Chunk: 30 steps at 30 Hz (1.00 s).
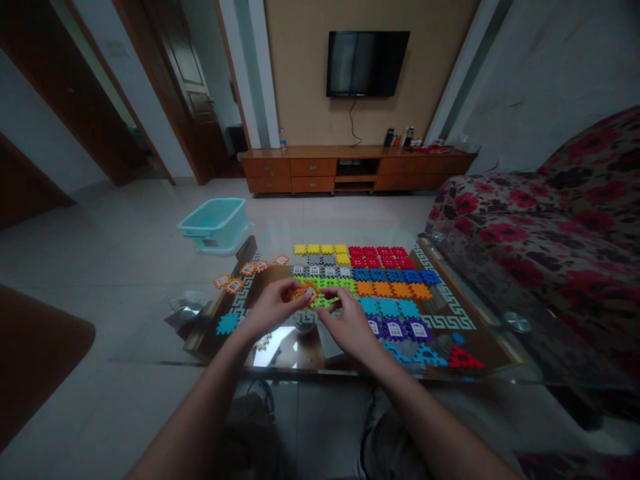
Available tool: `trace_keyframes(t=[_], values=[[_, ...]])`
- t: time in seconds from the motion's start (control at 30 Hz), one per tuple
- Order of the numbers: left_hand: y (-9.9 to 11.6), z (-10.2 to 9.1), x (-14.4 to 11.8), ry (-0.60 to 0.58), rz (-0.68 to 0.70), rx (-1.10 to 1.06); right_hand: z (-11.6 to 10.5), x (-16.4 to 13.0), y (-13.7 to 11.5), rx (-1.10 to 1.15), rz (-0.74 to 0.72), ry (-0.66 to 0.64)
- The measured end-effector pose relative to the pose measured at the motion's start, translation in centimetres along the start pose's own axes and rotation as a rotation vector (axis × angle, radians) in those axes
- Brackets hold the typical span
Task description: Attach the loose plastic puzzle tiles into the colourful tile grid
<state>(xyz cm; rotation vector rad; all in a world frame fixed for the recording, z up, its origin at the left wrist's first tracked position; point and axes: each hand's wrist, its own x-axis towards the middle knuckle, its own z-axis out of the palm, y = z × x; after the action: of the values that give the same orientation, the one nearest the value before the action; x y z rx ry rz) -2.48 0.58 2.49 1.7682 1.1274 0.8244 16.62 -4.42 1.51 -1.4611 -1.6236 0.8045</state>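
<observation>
Over the glass desk (475, 337), my left hand (273, 308) pinches an orange tile (307, 291) while my right hand (350, 325) grips a green tile (325, 301) touching it.

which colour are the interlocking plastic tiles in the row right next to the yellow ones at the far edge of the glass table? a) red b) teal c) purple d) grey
a: the red interlocking plastic tiles lie directly right of the yellow tiles at the glass table's far edge.
</observation>
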Motion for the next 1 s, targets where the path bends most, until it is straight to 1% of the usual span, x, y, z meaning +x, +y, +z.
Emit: trace_keyframes(t=[0.13, 0.23, 0.33, 0.43, 0.53, 0.67, 0.8, 0.9, 1.0], values=[[1.0, 0.6, -0.4, -0.044, 0.011, -0.058, 0.4, 0.0, 0.3, 0.151, 0.113, 0.014], [0.9, 0.8, -0.3, -0.079, -0.008, -0.101, 0.3, 0.3, 0.4, 0.271, 0.125, 0.033], [0.8, 0.9, -0.3, -0.123, -0.034, -0.149, 0.0, 0.7, 0.4, 0.357, 0.113, 0.010], [1.0, 1.0, -0.5, -0.147, -0.043, -0.247, -0.1, 0.9, 0.3, 0.427, 0.170, 0.003], [1.3, 1.0, -0.5, -0.102, -0.050, -0.306, -0.1, 0.9, 0.2, 0.521, 0.270, 0.049], [1.4, 0.9, -0.4, -0.021, -0.082, -0.364, -0.1, 1.0, 0.2, 0.645, 0.370, 0.173], [1.2, 1.2, -0.1, 0.062, -0.084, -0.452, -0.2, 1.1, 0.2, 0.722, 0.403, 0.219], [0.9, 1.5, 0.1, 0.133, -0.138, -0.510, -0.3, 1.2, 0.0, 0.744, 0.420, 0.246], [0.8, 1.6, 0.2, 0.150, -0.159, -0.499, -0.4, 1.1, -0.2, 0.753, 0.427, 0.265]])
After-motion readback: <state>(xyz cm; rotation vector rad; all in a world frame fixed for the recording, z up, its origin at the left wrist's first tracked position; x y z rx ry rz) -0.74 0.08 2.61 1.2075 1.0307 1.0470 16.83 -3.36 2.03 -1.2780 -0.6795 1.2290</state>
